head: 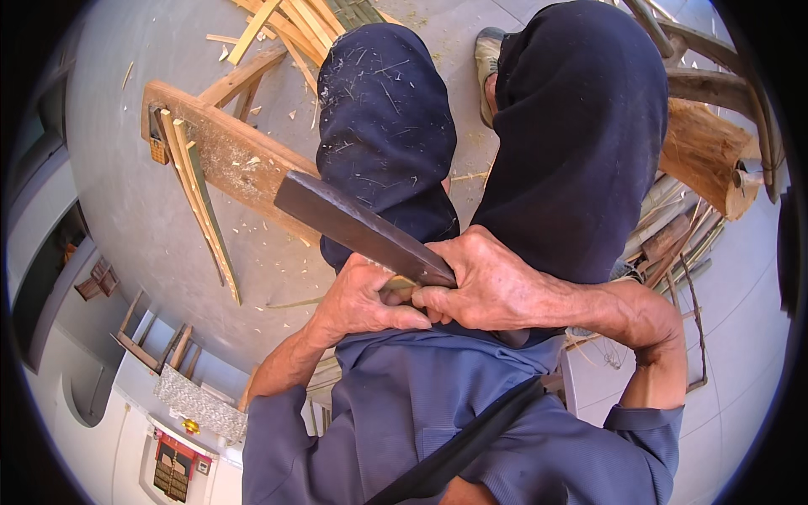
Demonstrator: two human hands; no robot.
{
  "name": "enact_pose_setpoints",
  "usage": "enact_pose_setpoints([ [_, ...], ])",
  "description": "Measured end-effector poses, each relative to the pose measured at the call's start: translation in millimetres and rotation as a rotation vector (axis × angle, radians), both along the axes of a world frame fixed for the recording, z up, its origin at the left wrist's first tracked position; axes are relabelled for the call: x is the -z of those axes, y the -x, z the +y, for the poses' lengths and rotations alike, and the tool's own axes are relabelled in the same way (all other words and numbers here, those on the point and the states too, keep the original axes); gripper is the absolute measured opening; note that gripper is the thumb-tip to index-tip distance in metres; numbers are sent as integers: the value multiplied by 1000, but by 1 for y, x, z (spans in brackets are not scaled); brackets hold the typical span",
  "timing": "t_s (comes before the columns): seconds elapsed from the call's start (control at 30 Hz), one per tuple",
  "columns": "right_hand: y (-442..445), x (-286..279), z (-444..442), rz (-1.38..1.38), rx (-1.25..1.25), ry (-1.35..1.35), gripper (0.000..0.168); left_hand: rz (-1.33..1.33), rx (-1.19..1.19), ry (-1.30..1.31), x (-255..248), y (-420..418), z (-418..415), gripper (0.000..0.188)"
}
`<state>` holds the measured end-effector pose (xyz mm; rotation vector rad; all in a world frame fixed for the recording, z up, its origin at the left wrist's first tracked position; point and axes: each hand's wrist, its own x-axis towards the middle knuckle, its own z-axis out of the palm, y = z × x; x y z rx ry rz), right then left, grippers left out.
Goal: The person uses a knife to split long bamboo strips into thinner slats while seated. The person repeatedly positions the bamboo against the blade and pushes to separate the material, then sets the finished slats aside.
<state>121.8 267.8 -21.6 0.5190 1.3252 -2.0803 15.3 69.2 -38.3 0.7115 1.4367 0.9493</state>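
A broad, dark steel knife blade [360, 224] slants up to the left across my lap, its spine turned towards me. My right hand [489, 281] is closed round its near end, the handle hidden by the fingers. Close beside it, my left hand [372, 300] grips a thin bamboo strip [399, 282], of which only a short part shows under the blade. The thumbs of both hands nearly meet in front of my waist. Where the blade's edge touches the strip is hidden.
A wooden bench [233, 148] bearing shavings lies to the left, with long split strips [199, 208] leaning at its end. More split strips [297, 25] lie on the floor ahead. At right are a log [710, 154], bamboo pieces [669, 233] and a frame of bent poles [713, 82].
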Motion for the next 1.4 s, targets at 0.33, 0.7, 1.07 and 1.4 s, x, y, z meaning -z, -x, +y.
enact_pose_setpoints([
  [0.33, -1, 4, -3, 39, -5, -33, 12, 35, -7, 14, 8, -4, -6, 73],
  [0.7, 4, 4, 0, 0, -56, -13, 13, 89, 46, -13, 10, -1, -4, 68],
  [1.07, -2, 3, -7, -75, -15, -71, 17, 59, 22, 13, 8, -11, 1, 50],
  [1.4, -10, 3, -19, -241, 40, -89, 11, 1, 19, 9, 11, -17, 7, 59],
])
